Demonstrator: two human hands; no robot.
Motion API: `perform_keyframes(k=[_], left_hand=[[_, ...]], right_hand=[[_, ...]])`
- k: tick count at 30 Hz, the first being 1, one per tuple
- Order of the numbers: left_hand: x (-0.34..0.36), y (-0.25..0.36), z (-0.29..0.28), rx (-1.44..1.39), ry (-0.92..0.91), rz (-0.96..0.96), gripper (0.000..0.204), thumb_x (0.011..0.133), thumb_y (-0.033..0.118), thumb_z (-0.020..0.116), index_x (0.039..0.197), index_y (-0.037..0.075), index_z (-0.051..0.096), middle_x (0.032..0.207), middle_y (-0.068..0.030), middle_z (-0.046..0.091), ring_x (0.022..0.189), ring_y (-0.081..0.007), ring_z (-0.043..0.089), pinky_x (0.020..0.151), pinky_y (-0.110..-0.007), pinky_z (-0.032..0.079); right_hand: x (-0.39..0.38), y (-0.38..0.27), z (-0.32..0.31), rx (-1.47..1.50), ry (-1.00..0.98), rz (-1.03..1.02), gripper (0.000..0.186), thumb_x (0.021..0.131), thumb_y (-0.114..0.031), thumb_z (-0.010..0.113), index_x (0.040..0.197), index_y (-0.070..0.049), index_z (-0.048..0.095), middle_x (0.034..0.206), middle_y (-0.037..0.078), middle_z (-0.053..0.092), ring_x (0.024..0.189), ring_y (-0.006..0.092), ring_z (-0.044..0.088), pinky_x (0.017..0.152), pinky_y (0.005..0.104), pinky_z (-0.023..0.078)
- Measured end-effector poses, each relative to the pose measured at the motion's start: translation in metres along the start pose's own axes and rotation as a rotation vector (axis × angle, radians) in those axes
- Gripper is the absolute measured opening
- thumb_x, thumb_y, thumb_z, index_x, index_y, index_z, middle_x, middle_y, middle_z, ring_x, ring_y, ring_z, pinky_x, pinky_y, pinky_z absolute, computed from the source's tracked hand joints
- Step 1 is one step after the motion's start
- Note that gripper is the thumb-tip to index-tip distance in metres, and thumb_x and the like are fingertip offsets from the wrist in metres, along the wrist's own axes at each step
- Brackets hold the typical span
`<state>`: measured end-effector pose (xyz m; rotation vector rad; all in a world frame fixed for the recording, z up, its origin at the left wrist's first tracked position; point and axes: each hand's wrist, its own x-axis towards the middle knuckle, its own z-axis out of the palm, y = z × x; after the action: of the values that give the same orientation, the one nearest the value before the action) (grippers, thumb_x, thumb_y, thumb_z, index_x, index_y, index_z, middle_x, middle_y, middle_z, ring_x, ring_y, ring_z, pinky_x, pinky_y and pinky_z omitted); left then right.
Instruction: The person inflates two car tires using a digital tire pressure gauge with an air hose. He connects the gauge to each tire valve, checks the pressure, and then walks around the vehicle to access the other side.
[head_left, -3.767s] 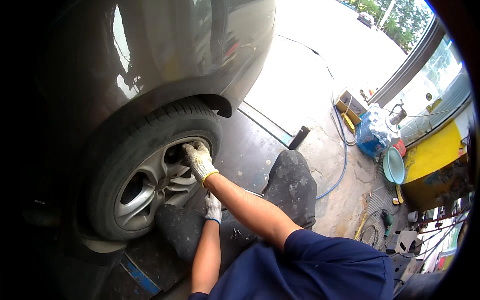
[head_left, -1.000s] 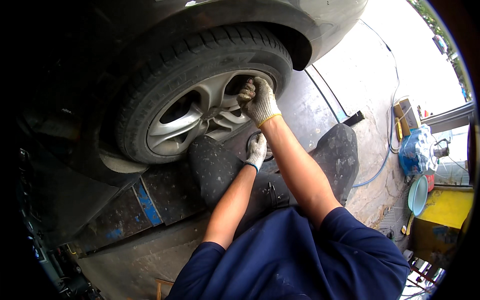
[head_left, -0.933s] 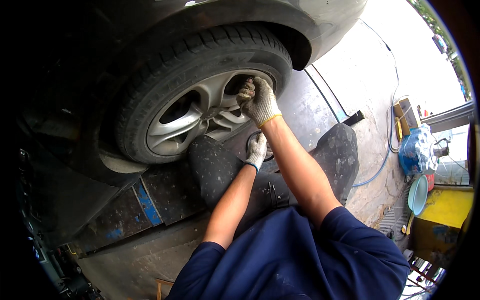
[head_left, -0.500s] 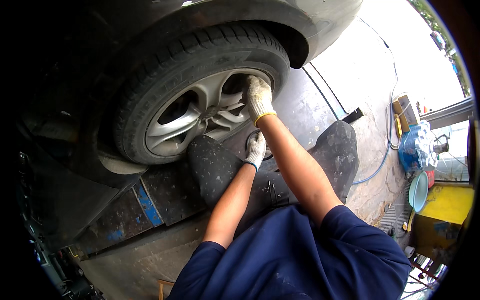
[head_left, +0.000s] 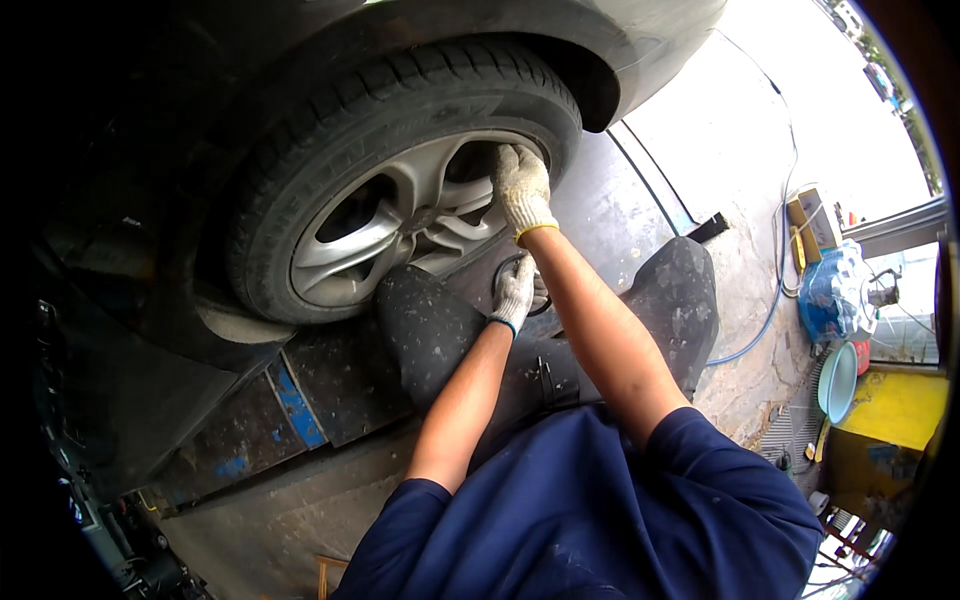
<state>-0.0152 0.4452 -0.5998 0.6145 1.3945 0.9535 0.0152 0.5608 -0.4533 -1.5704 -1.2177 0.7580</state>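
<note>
A car wheel (head_left: 411,228) with silver spokes and a black tyre (head_left: 330,150) fills the upper middle. My right hand (head_left: 524,190), in a whitish knit glove with a yellow cuff edge, is at the rim's right side. Its fingers are bent together there, and whatever they pinch is hidden behind the glove. Lower down, between my knees, my gloved left hand (head_left: 514,293) is closed around a dark thing with a black curved, hose-like loop (head_left: 541,311). The glove and my right forearm cover most of that thing, so its kind does not show.
The car's dark fender (head_left: 600,50) overhangs the tyre. Under the wheel lies a dark metal platform (head_left: 350,385) with blue paint patches. At right are a blue hose (head_left: 762,338), wrapped bottles (head_left: 832,293), a cardboard box (head_left: 818,220), a pale blue basin (head_left: 837,384) and a yellow panel (head_left: 905,408).
My right hand has shifted very slightly down and right at the rim. The left hand stays almost in place, with a little more of the thing beside it showing.
</note>
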Motion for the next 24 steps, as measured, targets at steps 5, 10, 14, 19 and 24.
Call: perform_keyframes(k=[5, 10, 14, 19, 24], left_hand=[[-0.009, 0.009, 0.004, 0.096, 0.01, 0.05, 0.049, 0.098, 0.049, 0.053, 0.088, 0.002, 0.064, 0.071, -0.0094, 0.068, 0.053, -0.0186, 0.065, 0.05, -0.031, 0.055], [0.026, -0.034, -0.012, 0.047, -0.038, 0.115, 0.055, 0.099, 0.052, 0.048, 0.095, -0.001, 0.064, 0.077, -0.0116, 0.07, 0.058, -0.0206, 0.068, 0.053, -0.033, 0.057], [0.036, -0.049, 0.001, 0.025, -0.106, 0.151, 0.06, 0.1, 0.053, 0.044, 0.099, -0.003, 0.065, 0.079, -0.0124, 0.071, 0.062, -0.0214, 0.07, 0.055, -0.032, 0.058], [0.07, -0.082, -0.011, -0.122, -0.114, 0.124, 0.061, 0.1, 0.054, 0.044, 0.096, -0.002, 0.067, 0.079, -0.0125, 0.072, 0.062, -0.021, 0.071, 0.055, -0.031, 0.058], [0.039, -0.05, 0.003, -0.029, -0.081, 0.104, 0.061, 0.099, 0.055, 0.046, 0.093, -0.002, 0.068, 0.078, -0.0128, 0.072, 0.062, -0.0212, 0.071, 0.054, -0.031, 0.058]], right_hand=[[0.02, 0.021, 0.001, 0.581, -0.27, 0.488, 0.039, 0.098, -0.028, 0.05, 0.117, 0.003, 0.063, 0.098, 0.019, 0.07, 0.082, 0.028, 0.069, 0.079, 0.0373, 0.053], [-0.009, -0.002, 0.008, 0.006, 0.058, -0.042, 0.045, 0.094, -0.032, 0.058, 0.119, 0.005, 0.063, 0.107, 0.026, 0.068, 0.106, 0.0405, 0.064, 0.094, 0.0414, 0.048], [0.0, 0.011, -0.001, -0.002, 0.094, -0.06, 0.039, 0.094, -0.03, 0.057, 0.107, 0.005, 0.067, 0.096, 0.023, 0.071, 0.091, 0.0376, 0.068, 0.083, 0.0416, 0.052], [0.001, -0.002, 0.009, 0.647, -0.115, 0.376, 0.021, 0.096, -0.024, 0.055, 0.088, -0.005, 0.061, 0.066, 0.004, 0.055, 0.053, 0.0159, 0.051, 0.049, 0.0304, 0.043], [0.006, -0.002, -0.006, 1.23, -0.306, 0.727, 0.016, 0.096, -0.021, 0.053, 0.083, -0.012, 0.052, 0.06, -0.003, 0.041, 0.047, 0.0107, 0.038, 0.044, 0.025, 0.032]])
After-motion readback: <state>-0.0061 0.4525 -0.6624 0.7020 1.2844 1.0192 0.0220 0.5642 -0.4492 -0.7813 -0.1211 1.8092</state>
